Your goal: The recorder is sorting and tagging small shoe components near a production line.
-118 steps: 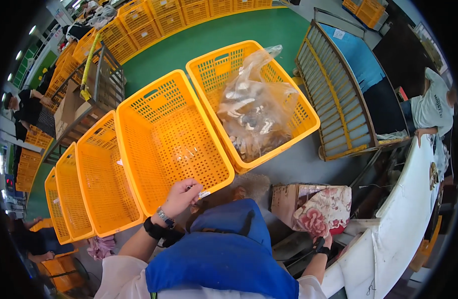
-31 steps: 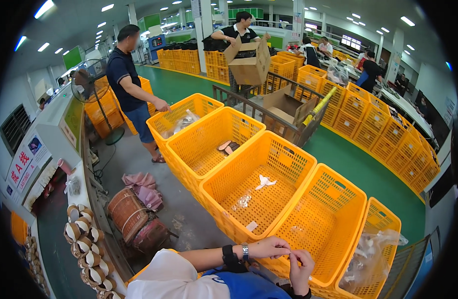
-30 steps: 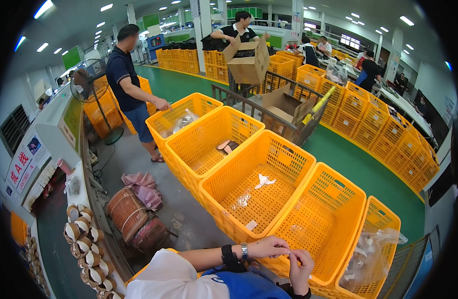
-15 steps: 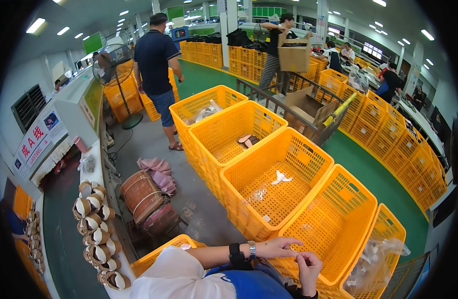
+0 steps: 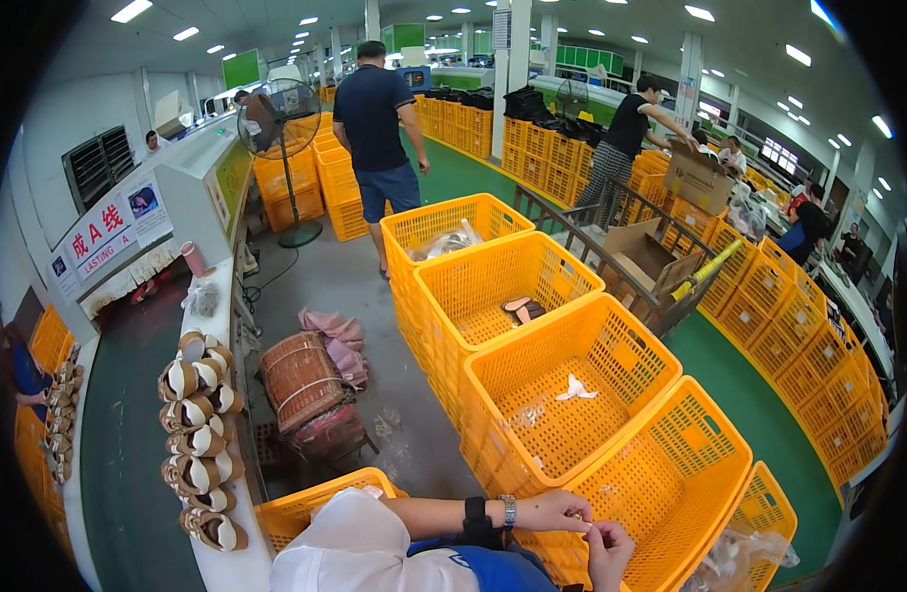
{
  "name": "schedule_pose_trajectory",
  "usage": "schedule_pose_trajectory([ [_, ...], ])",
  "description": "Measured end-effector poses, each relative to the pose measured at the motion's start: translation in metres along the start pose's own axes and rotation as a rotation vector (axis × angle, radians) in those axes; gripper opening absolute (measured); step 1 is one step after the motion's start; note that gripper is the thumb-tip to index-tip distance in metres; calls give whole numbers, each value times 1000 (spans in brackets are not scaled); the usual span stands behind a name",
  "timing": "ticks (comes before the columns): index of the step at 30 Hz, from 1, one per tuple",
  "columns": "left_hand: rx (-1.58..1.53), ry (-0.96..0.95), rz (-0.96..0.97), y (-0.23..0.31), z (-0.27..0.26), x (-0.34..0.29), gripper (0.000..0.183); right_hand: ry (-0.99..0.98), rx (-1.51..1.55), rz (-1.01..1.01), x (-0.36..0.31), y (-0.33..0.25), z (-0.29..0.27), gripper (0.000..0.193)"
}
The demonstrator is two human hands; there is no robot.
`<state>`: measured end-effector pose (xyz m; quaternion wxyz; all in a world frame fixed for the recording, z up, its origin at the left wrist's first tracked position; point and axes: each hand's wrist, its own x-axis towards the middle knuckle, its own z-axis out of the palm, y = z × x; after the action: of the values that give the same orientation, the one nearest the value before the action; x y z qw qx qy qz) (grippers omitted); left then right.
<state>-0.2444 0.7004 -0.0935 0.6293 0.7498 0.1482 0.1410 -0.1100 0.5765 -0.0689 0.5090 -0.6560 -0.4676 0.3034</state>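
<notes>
My left hand (image 5: 560,511), with a watch and a dark band at the wrist, reaches in from the left. Its fingertips are drawn together against those of my right hand (image 5: 609,553). Both hands seem to pinch something tiny that I cannot make out. They are over the near edge of a yellow plastic crate (image 5: 705,434). Beyond it is another yellow crate (image 5: 626,340), with a white scrap (image 5: 575,388) and clear plastic bits on its floor. Dark and pink shoe pieces (image 5: 523,311) lie in the crate after that.
On my left, a white bench (image 5: 238,538) carries several tan-and-white shoes (image 5: 199,434). A reddish woven seat (image 5: 302,380) and a standing fan (image 5: 281,123) occupy the aisle. One person (image 5: 375,118) walks ahead; another (image 5: 621,143) handles a cardboard box (image 5: 698,180). Clear plastic (image 5: 740,553) fills the crate at lower right.
My view has shifted, so the surroundings appear farther right. My fingertips have come closer together. The person ahead has walked farther away, and the other has lowered the cardboard box toward the right.
</notes>
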Motion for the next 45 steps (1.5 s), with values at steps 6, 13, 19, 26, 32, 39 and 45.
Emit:
schedule_pose_trajectory([
  [6,-1,48,16,-2,-6,4,25,-65,163,108,10,0,-1,10],
  [13,18,20,-103,1,-10,17,26,-197,317,171,28,5,-9,13],
  [19,0,103,-38,8,-13,25,25,-245,360,206,53,22,-15,10],
  [26,74,244,-38,11,-19,30,25,-385,384,179,82,10,-26,6],
  [32,-48,285,-209,29,-26,22,26,-624,454,194,112,17,-22,6],
  [39,2,309,-194,24,-54,23,27,-702,467,182,138,21,-3,9],
  [45,48,235,-113,-13,-100,33,26,-528,529,276,161,14,34,10],
])
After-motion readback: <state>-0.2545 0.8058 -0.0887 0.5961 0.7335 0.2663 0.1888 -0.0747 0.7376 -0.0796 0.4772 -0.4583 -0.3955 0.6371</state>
